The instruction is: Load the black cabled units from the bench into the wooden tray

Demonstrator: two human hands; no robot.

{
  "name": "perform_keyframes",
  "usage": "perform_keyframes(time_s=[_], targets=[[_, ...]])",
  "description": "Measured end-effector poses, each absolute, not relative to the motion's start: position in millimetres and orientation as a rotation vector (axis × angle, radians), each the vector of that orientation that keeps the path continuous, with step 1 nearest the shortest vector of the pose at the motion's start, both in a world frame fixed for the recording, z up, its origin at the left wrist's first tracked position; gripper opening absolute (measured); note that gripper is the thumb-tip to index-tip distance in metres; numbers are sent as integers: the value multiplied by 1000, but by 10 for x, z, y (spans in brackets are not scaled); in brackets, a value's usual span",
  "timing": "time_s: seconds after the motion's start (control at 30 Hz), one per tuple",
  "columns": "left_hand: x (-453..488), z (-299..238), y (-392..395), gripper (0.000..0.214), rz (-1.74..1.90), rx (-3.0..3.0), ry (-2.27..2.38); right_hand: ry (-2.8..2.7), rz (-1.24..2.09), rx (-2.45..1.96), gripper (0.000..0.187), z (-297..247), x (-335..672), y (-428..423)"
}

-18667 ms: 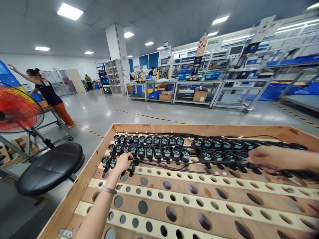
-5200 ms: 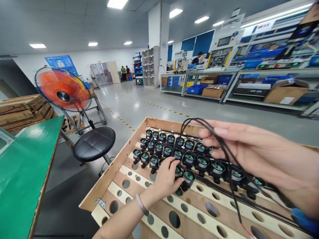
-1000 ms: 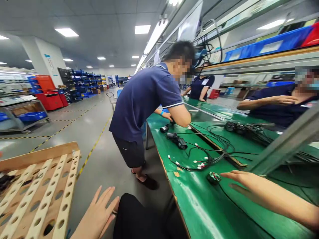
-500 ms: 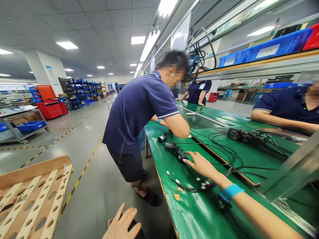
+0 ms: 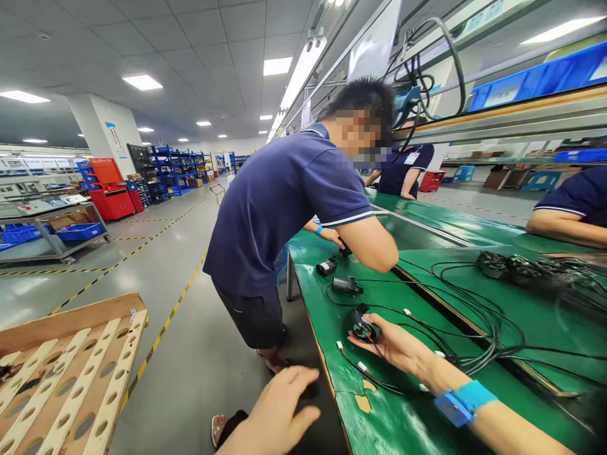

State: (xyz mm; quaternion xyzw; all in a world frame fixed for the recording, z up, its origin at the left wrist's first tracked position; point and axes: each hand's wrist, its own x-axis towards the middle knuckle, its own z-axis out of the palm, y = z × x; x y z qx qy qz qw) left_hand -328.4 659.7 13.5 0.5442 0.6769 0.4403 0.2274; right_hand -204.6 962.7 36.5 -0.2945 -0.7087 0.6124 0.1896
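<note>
My right hand (image 5: 401, 346), with a blue wrist strap (image 5: 462, 404), grips a black cylindrical part (image 5: 358, 323) above the green bench top (image 5: 351, 385). Its open end, with thin wires coming out, faces me. Beyond it on the bench lie another black cylindrical part (image 5: 346, 286) and a third one (image 5: 326, 266). Black cables with white connectors (image 5: 363, 366) run below my right hand. My left hand (image 5: 277, 411) hangs off the bench's near edge, fingers apart and holding nothing.
A co-worker (image 5: 284, 202) in a navy shirt bends over the bench directly ahead. More cables and a pile of dark parts (image 5: 521, 268) lie to the right. A wooden rack with holes (image 5: 76, 373) stands at the left. Overhead, a shelf carries blue bins (image 5: 535, 82).
My right hand has closed on a black cylindrical part and turned it so its wired end shows. My left hand has come up and rightward in view. The camera view has shifted.
</note>
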Motion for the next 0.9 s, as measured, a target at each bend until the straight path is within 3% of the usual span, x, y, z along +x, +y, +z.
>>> perform_keyframes(time_s=[0.1, 0.2, 0.27, 0.33, 0.43, 0.63, 0.9], targets=[[-3055, 417, 7252, 83, 1499, 1164, 1720, -1803, 1973, -922, 45, 437, -2017, 9152], [-2916, 448, 7617, 100, 1706, 892, 1554, -1971, 1958, -748, 66, 563, -2023, 8918], [-2885, 417, 7654, 97, 1881, 717, 1367, -2341, 1630, -624, 59, 649, -2093, 9054], [-2897, 392, 7577, 85, 1988, 491, 1142, -2655, 1063, -625, 56, 709, -2238, 9403], [-2973, 394, 7361, 61, 1966, 173, 870, -2712, 440, -692, 43, 710, -2552, 10017], [-3246, 484, 6855, 56, 1695, 75, 529, -2776, -50, -577, 30, 574, -2833, 10371], [-3257, 550, 6841, 47, 1693, 355, 735, -2445, -282, 75, 33, 621, -1680, 9770]])
